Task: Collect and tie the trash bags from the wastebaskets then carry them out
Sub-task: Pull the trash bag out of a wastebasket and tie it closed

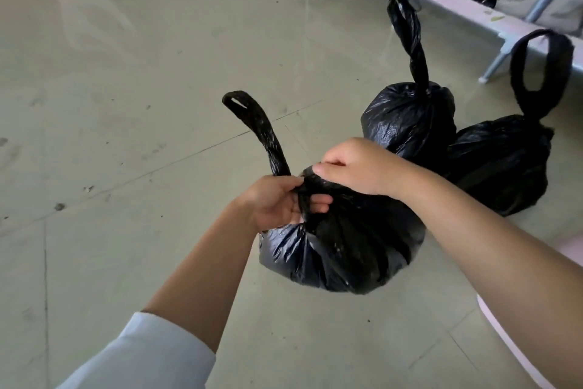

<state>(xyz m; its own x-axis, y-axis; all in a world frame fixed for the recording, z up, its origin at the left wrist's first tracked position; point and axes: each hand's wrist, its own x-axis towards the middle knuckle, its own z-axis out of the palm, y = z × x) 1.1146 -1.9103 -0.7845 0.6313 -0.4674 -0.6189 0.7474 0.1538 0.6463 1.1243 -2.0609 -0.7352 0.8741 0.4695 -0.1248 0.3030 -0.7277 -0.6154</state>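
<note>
A full black trash bag (340, 250) sits on the tiled floor in front of me. My left hand (280, 202) grips its gathered neck, and one handle loop (255, 123) sticks up to the left of that hand. My right hand (356, 164) pinches the twisted plastic at the top of the same bag. Behind it stand two more black bags, a middle one (407, 117) and a right one (501, 164). Both are closed at the neck with handle loops standing upright.
A metal-framed bed (473, 10) with a pink rail runs along the upper right, clothes and bedding under it. Its leg (495, 64) stands just behind the right bag. Grey floor tiles (142, 73) stretch to the left. A pink rim (504, 341) shows at the lower right.
</note>
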